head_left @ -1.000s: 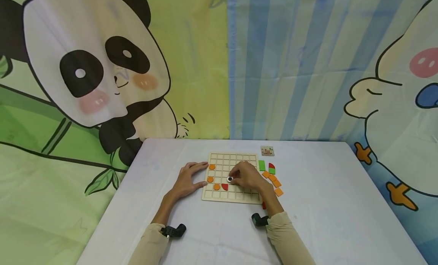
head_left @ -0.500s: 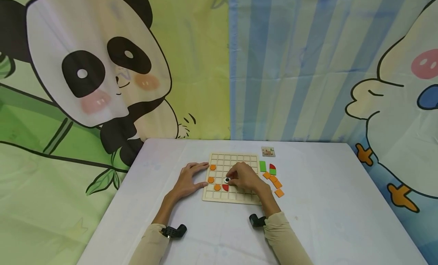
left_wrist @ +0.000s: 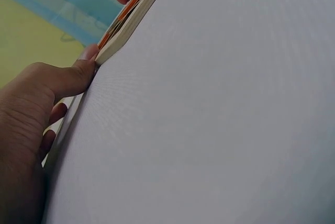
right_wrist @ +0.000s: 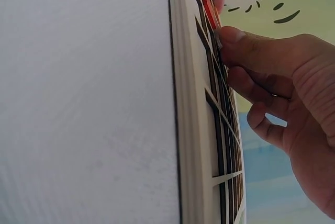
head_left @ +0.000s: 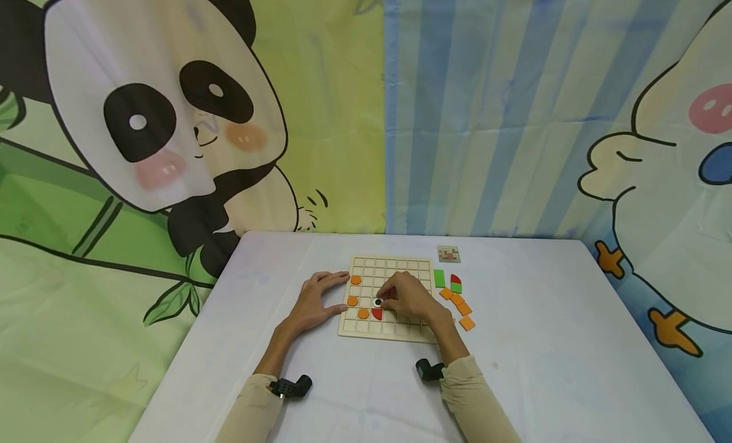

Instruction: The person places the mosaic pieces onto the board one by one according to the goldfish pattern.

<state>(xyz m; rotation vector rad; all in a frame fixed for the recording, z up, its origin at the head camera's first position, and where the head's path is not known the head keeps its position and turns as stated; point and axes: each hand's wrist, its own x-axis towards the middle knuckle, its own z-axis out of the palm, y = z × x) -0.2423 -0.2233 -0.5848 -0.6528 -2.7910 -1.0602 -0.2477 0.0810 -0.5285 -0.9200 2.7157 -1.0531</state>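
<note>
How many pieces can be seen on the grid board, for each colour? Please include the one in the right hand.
Orange round pieces: 3
Red piece: 1
Black-and-white piece: 1
Total: 5 visible; the right hand may hide others.

The left forearm [head_left: 251,403] and right forearm [head_left: 476,392] angle inward from the near side; the left grip [head_left: 311,303] spreads thumb from fingers, the right grip [head_left: 408,295] pinches.
</note>
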